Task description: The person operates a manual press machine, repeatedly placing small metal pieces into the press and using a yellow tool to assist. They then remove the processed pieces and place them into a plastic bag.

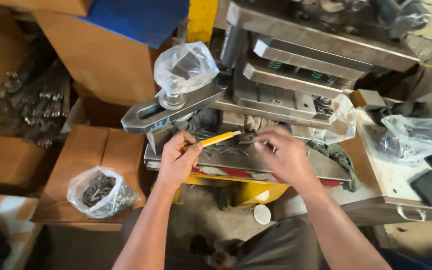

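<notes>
Feeding small parts at the press

My left hand (177,161) grips a yellow stick (217,139) over the press plate (256,162); my right hand (282,154) pinches a small metal piece (247,138). Loose pieces still wait there.

Cardboard boxes (101,55) stand left of a yellow-framed metal press (296,75) by a workbench (396,185).

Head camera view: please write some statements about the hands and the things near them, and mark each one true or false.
1. The left hand holds a thin yellow stick. True.
2. The right hand rests on the brown cardboard box. False: it is at the grey metal press, fingers on small metal pieces.
3. A clear plastic bag of small dark metal parts sits on a brown cardboard box. True.
4. The yellow stick lies on the floor. False: it is in the left hand's grip.
</notes>
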